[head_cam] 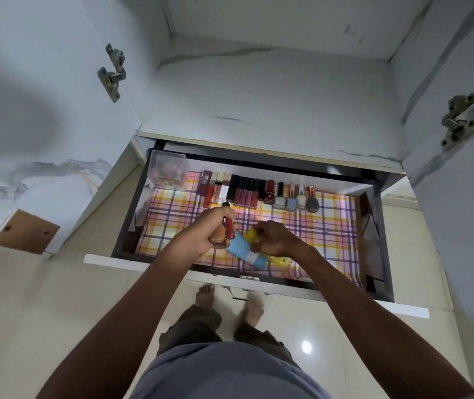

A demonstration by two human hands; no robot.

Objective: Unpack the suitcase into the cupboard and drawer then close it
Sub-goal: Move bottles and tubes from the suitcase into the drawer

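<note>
Now, with our left hand (212, 229) gripping small bottles (223, 231) over the drawer (172, 262) and right hand (273, 238) pinching the yellow item (252, 234), we'd place each upright beside the back row (259, 190).

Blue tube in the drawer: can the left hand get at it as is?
Probably not. The left hand already grips a tan bottle and a red tube, so its fingers are taken. The blue tube lies just beside it, and the right hand hovers over it on a yellow item.

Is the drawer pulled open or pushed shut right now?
Open. The drawer is pulled out below the cupboard shelf, its checked liner and the row of cosmetics exposed, both hands inside.
</note>
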